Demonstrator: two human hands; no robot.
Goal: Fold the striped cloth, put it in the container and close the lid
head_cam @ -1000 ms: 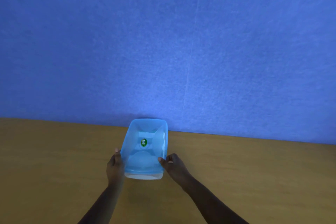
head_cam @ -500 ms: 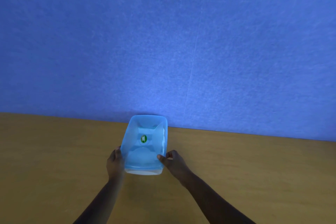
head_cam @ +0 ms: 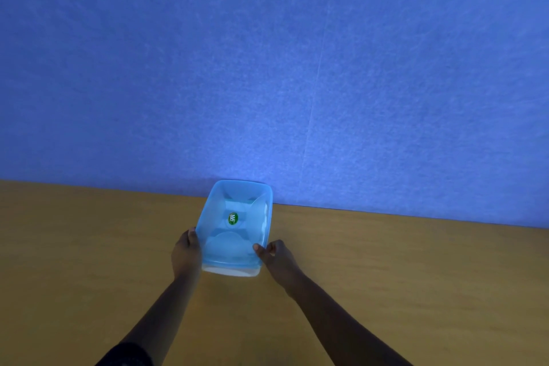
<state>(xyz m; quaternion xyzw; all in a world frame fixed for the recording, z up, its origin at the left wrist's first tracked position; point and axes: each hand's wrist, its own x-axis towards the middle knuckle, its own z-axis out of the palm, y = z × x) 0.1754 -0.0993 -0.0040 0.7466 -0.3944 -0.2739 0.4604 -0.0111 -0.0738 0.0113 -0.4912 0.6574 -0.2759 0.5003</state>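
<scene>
The container (head_cam: 237, 229), a clear box under a translucent blue lid (head_cam: 228, 246) with a green sticker, sat on the table (head_cam: 89, 246) against the blue wall (head_cam: 267, 68). Both hands pinched the lid's near corners, left hand (head_cam: 186, 252) and right hand (head_cam: 274, 255), fingers clamped there, apparently to press it shut. The cloth could not be made out.
</scene>
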